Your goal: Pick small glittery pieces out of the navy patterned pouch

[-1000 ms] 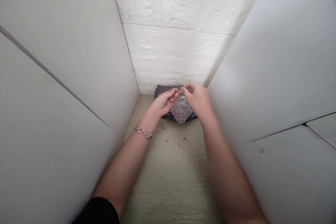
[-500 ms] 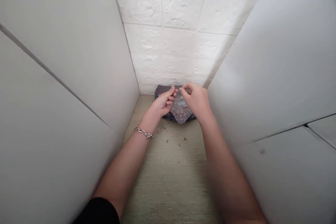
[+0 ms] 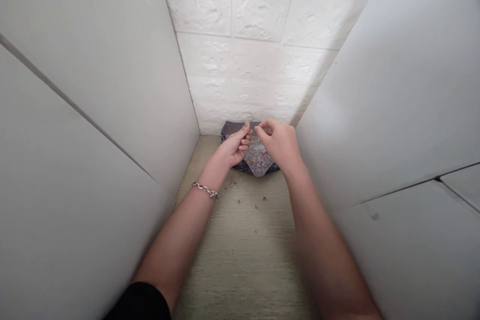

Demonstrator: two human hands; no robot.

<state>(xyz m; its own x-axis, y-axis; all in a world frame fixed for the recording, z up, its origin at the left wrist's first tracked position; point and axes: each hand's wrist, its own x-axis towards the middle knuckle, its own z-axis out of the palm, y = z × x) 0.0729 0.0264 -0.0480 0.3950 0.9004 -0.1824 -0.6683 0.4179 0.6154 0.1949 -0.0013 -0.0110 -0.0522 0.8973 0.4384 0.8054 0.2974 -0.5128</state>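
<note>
My left hand (image 3: pixel 237 146) is closed in a pinch over the left side of a dark patterned bag or tray (image 3: pixel 245 167), with the thumb pressed toward the curled fingers. Opposite it, my right hand (image 3: pixel 278 140) pinches thumb and forefinger together above the right side. What either pinch holds is too small to make out. The fingertips are a short gap apart. Many small multicoloured beads or chips (image 3: pixel 258 157) lie on the grey lining between and below the hands. A silver chain bracelet (image 3: pixel 205 190) circles my left wrist.
Small bits (image 3: pixel 264 198) lie scattered on the pale wooden surface (image 3: pixel 243 270) in front. A white embossed brick-pattern wall (image 3: pixel 255 60) stands behind. Tall grey-white panels rise close on the left (image 3: pixel 112 60) and right (image 3: pixel 405 85).
Both hands stay almost in place. The fingertips have shifted very slightly, and the pink tip at my left pinch shows less.
</note>
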